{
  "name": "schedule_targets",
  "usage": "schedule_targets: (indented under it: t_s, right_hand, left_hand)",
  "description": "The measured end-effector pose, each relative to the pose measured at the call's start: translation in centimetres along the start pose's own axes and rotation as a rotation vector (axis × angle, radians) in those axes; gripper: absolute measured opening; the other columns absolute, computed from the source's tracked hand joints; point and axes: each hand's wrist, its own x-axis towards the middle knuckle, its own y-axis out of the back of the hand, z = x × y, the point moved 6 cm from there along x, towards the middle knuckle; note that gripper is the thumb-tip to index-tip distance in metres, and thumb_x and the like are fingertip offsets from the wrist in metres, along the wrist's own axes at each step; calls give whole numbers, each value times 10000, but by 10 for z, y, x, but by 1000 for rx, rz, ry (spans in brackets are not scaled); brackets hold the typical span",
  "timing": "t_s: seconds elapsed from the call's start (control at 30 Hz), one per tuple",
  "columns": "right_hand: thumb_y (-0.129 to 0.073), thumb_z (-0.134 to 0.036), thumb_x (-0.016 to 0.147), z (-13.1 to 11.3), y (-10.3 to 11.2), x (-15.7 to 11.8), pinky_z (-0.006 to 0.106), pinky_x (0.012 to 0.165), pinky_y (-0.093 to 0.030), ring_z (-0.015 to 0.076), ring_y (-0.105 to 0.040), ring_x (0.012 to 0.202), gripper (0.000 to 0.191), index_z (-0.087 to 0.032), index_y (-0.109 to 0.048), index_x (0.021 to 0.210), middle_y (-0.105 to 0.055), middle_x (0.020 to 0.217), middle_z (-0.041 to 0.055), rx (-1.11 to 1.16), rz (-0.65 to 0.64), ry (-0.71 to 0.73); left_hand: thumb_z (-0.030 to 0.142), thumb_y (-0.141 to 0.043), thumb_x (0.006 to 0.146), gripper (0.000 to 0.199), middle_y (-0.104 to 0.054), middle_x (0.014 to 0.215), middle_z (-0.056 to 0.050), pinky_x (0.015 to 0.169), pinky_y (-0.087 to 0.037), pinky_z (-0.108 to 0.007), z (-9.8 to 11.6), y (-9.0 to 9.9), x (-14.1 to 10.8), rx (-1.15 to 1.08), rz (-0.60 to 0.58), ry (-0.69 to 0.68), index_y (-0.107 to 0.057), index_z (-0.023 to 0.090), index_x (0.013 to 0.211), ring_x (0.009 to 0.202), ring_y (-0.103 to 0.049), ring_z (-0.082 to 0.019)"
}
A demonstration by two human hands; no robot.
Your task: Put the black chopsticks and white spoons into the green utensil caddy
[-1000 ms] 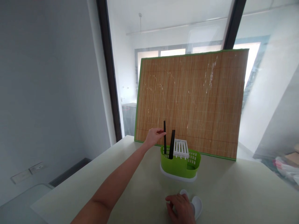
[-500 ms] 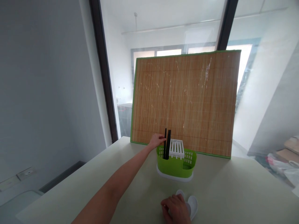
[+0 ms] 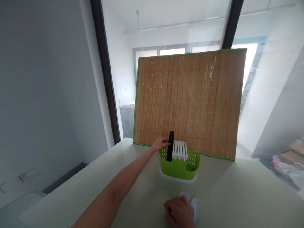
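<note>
A grey wall [image 3: 42, 79] occupies the left of the frame; a pale table [image 3: 102, 171] spans the bottom. At centre, the left hand [image 3: 161, 144] has thumb and fingertips closed on black chopsticks [image 3: 170, 149], standing in the left end of the green holder [image 3: 175, 169], long axis near vertical, upper ends tilted slightly right. Lower centre: right hand [image 3: 180, 211], fingers curled, grip indeterminable, beside white spoons [image 3: 197, 206].

The left arm [image 3: 118, 190] is stretched forward, left hand [image 3: 159, 144] pinching; the right hand [image 3: 180, 210] lies nearer, with curled fingers.
</note>
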Motion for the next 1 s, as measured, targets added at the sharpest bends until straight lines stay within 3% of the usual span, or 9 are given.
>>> schedule_targets:
  t_s: [0.1, 0.2, 0.3, 0.33, 0.4, 0.5, 0.6, 0.8, 1.0]
  right_hand:
    - [-463, -118, 807, -1, 2, 0, 297, 655, -316, 158, -572, 636, 186, -244, -572, 890, -633, 706, -30, -20, -31, 43]
    - [-459, -109, 829, -3, 10, 2, 293, 662, -367, 166, -598, 670, 242, -228, -540, 1023, -645, 770, -8, -21, 14, 73]
    - [-449, -121, 859, -6, 19, 3, 275, 629, -419, 170, -605, 675, 251, -219, -519, 1080, -637, 787, 12, 4, 89, 42]
    - [-446, -126, 867, -7, 21, 3, 263, 598, -427, 167, -603, 658, 249, -218, -516, 1088, -630, 772, 12, 23, 116, 26]
    - [-443, -129, 877, -10, 25, 2, 243, 533, -425, 161, -594, 621, 247, -216, -513, 1096, -613, 738, 10, 60, 184, -1]
    - [-451, -121, 877, -16, 31, 0, 234, 497, -419, 155, -581, 584, 249, -220, -516, 1096, -601, 713, 9, 78, 275, 6]
    - [-467, -144, 881, -19, 34, 0, 237, 495, -430, 149, -568, 554, 225, -225, -526, 1082, -600, 722, 11, 78, 270, 23]
    - [-455, -177, 889, -8, 35, 1, 247, 547, -484, 155, -588, 598, 229, -204, -503, 1111, -595, 756, 21, 108, 190, 14]
    - [-450, -194, 902, -2, 32, 0, 240, 535, -494, 150, -596, 593, 191, -198, -516, 1081, -596, 774, 26, 96, 140, -10]
  left_hand:
    - [417, -649, 738, 439, -695, 994, -49, 755, -488, -274, 8, 15, -10, -23, 94, -3, -631, 209, 1124, 873, -634, -180]
    - [438, -525, 830, 403, -659, 1055, -44, 798, -483, -277, 14, 30, -40, -92, 269, -25, -580, 227, 1170, 912, -610, -154]
    - [415, -495, 844, 381, -657, 938, -37, 639, -495, -237, 11, 25, -90, -266, 422, -11, -554, 205, 1157, 794, -607, -139]
    - [403, -500, 840, 369, -654, 891, -30, 590, -483, -222, 9, 16, -108, -305, 412, 9, -552, 199, 1142, 744, -601, -133]
    - [369, -486, 847, 301, -643, 809, -7, 558, -460, -200, 8, -10, -145, -323, 319, 29, -575, 200, 1080, 679, -581, -116]
    - [306, -506, 825, 234, -655, 770, 8, 582, -445, -191, 16, -54, -193, -253, 76, 15, -609, 214, 1013, 666, -577, -108]
    - [314, -557, 775, 180, -687, 773, 2, 605, -451, -220, 32, -88, -223, -88, -106, 22, -649, 238, 909, 659, -601, -132]
    - [284, -478, 776, 227, -712, 760, -108, 546, -468, -347, 52, -137, -228, 314, -438, 23, -700, 239, 799, 696, -669, -283]
    - [255, -454, 787, 234, -696, 714, -108, 557, -469, -345, 46, -145, -221, 351, -368, 73, -684, 216, 765, 682, -664, -283]
